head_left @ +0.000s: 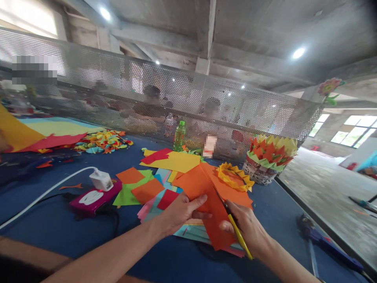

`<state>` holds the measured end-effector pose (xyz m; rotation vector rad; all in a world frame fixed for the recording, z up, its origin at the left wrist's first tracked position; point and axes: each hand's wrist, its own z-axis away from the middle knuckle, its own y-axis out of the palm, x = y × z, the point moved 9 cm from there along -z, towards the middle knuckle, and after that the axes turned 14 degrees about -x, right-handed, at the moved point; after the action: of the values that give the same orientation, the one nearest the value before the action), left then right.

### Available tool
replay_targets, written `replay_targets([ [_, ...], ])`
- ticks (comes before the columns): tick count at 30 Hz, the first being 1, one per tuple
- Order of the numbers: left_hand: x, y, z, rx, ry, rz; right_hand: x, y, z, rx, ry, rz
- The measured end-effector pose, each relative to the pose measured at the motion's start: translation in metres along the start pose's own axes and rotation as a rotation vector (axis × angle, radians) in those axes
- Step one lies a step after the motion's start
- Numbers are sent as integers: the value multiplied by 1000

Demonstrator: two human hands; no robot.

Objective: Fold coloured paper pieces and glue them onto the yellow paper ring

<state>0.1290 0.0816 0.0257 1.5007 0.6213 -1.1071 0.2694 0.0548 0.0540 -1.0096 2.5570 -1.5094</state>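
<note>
My left hand [188,210] pinches a sheet of orange paper [198,182] between thumb and fingers, above a pile of coloured paper. In my right hand [246,220] is a pair of scissors [237,236] with yellow handles, its blades at a slit in the orange sheet. Part of the sheet hangs down between the two hands. Beneath lie pale blue sheets [191,231], a red piece [167,199] and smaller orange pieces [147,190]. A ring of folded yellow paper points [234,177] rests on orange paper just beyond my right hand.
A magenta power strip [96,198] with a white charger [100,180] sits at left. Behind are a heap of paper scraps [101,141], a green bottle [179,135] and a basket of folded paper [263,173]. A blue-handled tool [330,245] lies right. A perforated metal screen [188,94] bounds the table.
</note>
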Motion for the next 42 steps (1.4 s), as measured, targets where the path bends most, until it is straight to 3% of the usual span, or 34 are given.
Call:
replay_targets([
  [27, 7, 3, 5, 48, -74, -60, -1, 1, 0, -23, 5, 13],
  [42, 9, 10, 6, 68, -37, -54, 1, 1, 1, 25, 55, -13],
])
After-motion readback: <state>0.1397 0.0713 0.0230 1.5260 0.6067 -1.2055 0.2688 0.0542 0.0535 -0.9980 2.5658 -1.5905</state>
